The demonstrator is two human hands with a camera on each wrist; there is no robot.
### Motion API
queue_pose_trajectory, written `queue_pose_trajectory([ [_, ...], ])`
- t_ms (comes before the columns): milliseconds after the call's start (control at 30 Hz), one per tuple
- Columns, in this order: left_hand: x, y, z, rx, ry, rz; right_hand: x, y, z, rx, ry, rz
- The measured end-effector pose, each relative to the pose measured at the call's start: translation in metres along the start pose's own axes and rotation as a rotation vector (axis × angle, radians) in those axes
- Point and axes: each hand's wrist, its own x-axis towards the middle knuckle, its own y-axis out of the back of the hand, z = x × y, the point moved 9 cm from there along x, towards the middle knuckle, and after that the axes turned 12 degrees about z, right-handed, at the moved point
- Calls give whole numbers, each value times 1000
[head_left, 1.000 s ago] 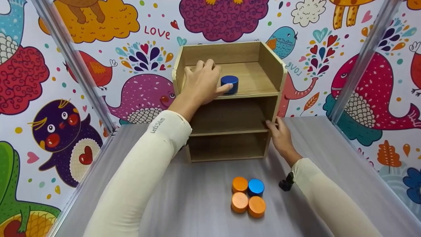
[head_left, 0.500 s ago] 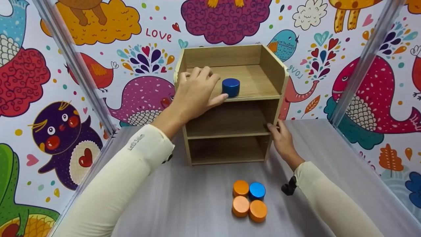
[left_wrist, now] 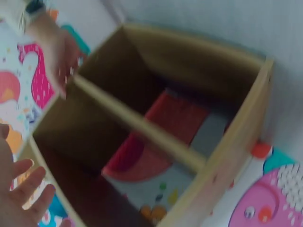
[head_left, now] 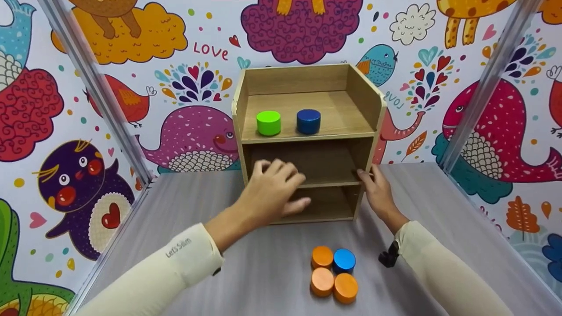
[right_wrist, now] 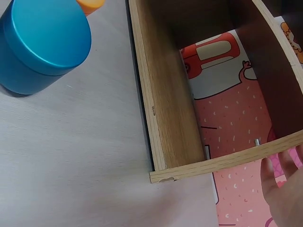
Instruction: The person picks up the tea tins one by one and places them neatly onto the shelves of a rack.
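A small wooden shelf unit (head_left: 307, 140) stands against the back wall. On its top board sit a bright green round lidded tin (head_left: 268, 123) and a dark blue one (head_left: 308, 122), side by side and apart. My left hand (head_left: 270, 193) hovers in front of the lower compartments with fingers loosely bent and nothing in it. My right hand (head_left: 380, 193) holds the unit's right side panel at its front edge. Fingertips (right_wrist: 268, 172) show along the panel's outer face in the right wrist view.
Several round tins stand grouped on the grey table (head_left: 197, 263) in front of the unit: a blue tin (head_left: 344, 260), an orange tin (head_left: 322, 256), a pale orange tin (head_left: 322, 281) and another orange tin (head_left: 346, 287). Patterned walls with metal posts enclose the table.
My left hand has drawn back and down from the top board, bringing the green tin into sight. The blue tin stays on the board. My right hand keeps its place.
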Motion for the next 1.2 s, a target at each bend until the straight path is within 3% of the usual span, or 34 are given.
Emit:
queue_pose_trajectory([
  [167,-30,-26,20,-37,7,-89,-1,1,-2,-16,6,8],
  [533,-84,-83,57,-124,62,-378,2,2,-8,-40,6,35],
  [833,-116,-116,89,-200,45,-499,-15,3,-39,-40,-6,2],
  [1000,-134,-133,102,-258,77,-598,-17,2,-38,-26,-17,-1],
  [1200,-144,-142,110,-300,104,-598,-13,1,-30,5,-22,-2],
])
